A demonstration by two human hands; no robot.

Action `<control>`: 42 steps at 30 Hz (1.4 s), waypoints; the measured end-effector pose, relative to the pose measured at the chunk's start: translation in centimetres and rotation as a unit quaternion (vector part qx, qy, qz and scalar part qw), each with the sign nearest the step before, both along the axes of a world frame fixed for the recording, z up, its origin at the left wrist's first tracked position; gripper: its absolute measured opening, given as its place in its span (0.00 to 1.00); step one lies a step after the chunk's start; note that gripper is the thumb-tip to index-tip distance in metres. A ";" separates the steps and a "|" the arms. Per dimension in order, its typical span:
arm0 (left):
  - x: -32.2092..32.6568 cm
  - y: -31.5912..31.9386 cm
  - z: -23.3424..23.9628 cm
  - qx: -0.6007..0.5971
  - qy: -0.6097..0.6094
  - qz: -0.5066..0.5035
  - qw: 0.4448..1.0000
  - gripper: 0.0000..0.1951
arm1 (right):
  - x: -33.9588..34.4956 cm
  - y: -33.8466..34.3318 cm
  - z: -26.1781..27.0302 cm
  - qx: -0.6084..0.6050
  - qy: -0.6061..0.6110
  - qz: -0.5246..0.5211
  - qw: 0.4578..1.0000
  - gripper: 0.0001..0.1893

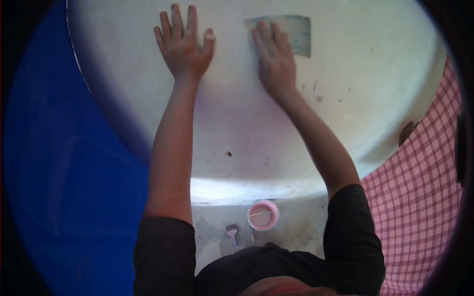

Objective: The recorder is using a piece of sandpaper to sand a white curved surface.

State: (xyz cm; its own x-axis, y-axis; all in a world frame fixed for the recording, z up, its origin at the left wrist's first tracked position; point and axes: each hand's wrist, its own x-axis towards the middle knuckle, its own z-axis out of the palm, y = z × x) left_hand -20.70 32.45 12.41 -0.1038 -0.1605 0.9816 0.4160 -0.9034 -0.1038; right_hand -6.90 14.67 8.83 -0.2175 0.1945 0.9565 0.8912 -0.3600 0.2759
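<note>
A large, smooth, pale curved surface (237,122) fills the middle of the view, with dark specks and small chips in it. My left hand (185,48) lies on it palm down, fingers spread, holding nothing; its fingertips look dusty. To its right, my right hand (276,61) presses flat on the left part of a sheet that looks like sandpaper (301,35), back side up with faint printing. The fingers of this hand are slightly blurred and do not curl round the sheet. What lies under both palms is hidden.
On the grey floor below the surface's near edge stand a pink bucket (274,222) with a thin stick across it and a flat paintbrush (232,231). A blue surface (81,177) curves along the left. Pink checked cloth (414,207) hangs at the right.
</note>
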 end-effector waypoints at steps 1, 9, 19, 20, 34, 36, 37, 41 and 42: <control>-0.2 -0.6 0.5 -0.027 0.019 0.010 0.999 0.32 | -0.4 0.1 -1.5 -0.027 0.008 0.011 1.000 0.31; 0.7 0.2 0.1 0.006 -0.014 -0.009 1.000 0.31 | 0.3 -1.7 5.4 -0.030 -0.065 -0.078 0.994 0.37; 0.0 0.2 -0.3 -0.012 0.002 0.006 1.000 0.32 | 0.3 -0.9 3.1 -0.011 0.009 -0.075 0.997 0.34; 0.0 0.2 -0.3 -0.009 0.002 0.008 1.000 0.32 | 0.6 -1.0 3.8 -0.016 -0.012 -0.082 0.996 0.34; 0.6 0.6 -0.4 0.003 -0.008 -0.005 1.000 0.31 | 1.4 -1.2 1.8 -0.007 -0.014 -0.097 0.995 0.33; 0.6 0.6 -0.2 0.011 -0.010 -0.006 1.000 0.31 | 1.5 -1.3 3.6 -0.013 -0.032 -0.077 0.996 0.31; 0.5 0.8 -0.3 0.007 -0.007 -0.005 1.000 0.31 | 0.7 -1.4 4.7 -0.017 -0.030 -0.076 0.997 0.31; 0.5 0.8 -0.1 0.036 -0.020 -0.002 0.999 0.31 | -0.5 -0.9 5.1 -0.005 0.009 -0.078 0.997 0.31; 0.8 0.7 0.0 0.054 -0.029 -0.015 0.998 0.31 | 0.0 -0.5 4.3 0.028 0.002 -0.061 0.998 0.31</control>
